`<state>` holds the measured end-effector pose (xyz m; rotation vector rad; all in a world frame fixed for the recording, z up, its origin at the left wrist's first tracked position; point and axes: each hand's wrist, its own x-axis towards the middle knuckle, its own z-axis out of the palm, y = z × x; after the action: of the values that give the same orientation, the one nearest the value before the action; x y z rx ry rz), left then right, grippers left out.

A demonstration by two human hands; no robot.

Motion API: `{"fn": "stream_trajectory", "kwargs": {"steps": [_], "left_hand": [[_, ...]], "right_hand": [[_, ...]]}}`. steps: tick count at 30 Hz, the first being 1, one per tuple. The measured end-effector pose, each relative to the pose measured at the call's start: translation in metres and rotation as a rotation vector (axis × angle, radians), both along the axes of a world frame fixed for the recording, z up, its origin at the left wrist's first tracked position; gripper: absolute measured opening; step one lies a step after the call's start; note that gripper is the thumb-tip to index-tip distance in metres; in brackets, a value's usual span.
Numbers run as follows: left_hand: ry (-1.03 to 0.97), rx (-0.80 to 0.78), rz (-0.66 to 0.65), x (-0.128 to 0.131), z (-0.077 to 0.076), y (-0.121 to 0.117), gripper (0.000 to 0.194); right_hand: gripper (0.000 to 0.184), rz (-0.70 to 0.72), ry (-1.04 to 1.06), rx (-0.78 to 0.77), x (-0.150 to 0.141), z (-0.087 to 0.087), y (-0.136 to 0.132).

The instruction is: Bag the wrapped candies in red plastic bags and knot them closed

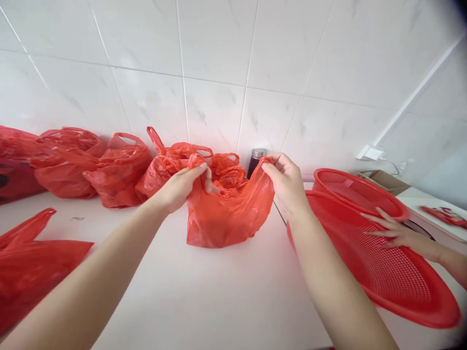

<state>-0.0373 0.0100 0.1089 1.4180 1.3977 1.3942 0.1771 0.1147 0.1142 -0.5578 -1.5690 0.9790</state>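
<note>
While gripping a slack red bag (229, 223) mid-frame, pinching one top end in the left hand (182, 187) and the other in the right hand (290, 184), not yet knotted or let go. Apparently well past the start, judging by bulging bags (122, 175) already lined along the wall from left edge to centre. Perhaps with another bag (36, 267), lower left, remaining.

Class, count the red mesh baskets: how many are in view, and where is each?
2. The front basket is mostly right of the person's right hand, which grips a red bag; the back basket is just behind, nearer the wall. Any nested underneath would be hidden.
</note>
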Motion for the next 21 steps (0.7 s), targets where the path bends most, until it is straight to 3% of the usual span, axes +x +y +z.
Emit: {"fn": "stream_trajectory", "kwargs": {"steps": [2,5,8,11,15,21], "left_hand": [[-0.175,-0.056,-0.077,-0.006,0.011,-0.002,0.032],[-0.369,-0.203,-0.175,-0.009,0.023,-0.002,0.031],[-0.324,-0.313,-0.292,-0.001,0.031,0.000,0.024],[-0.155,-0.328,-0.395,0.012,0.037,0.000,0.018],[0.079,-0.271,-0.412,0.029,0.039,0.001,0.016],[0.049,-0.340,-0.272,0.021,0.034,-0.001,0.042]], "right_hand": [[0.008,-0.069,-0.061,0.034,0.006,0.011,0.005],[0.007,0.050,-0.308,0.073,0.008,0.032,0.005],[0.007,0.171,-0.531,0.122,0.000,0.052,-0.005],[0.008,0.210,-0.607,0.316,-0.016,0.063,-0.023],[0.011,0.273,-0.682,0.527,-0.035,0.063,-0.038],[0.017,0.481,-0.576,0.260,-0.025,0.042,-0.014]]}}
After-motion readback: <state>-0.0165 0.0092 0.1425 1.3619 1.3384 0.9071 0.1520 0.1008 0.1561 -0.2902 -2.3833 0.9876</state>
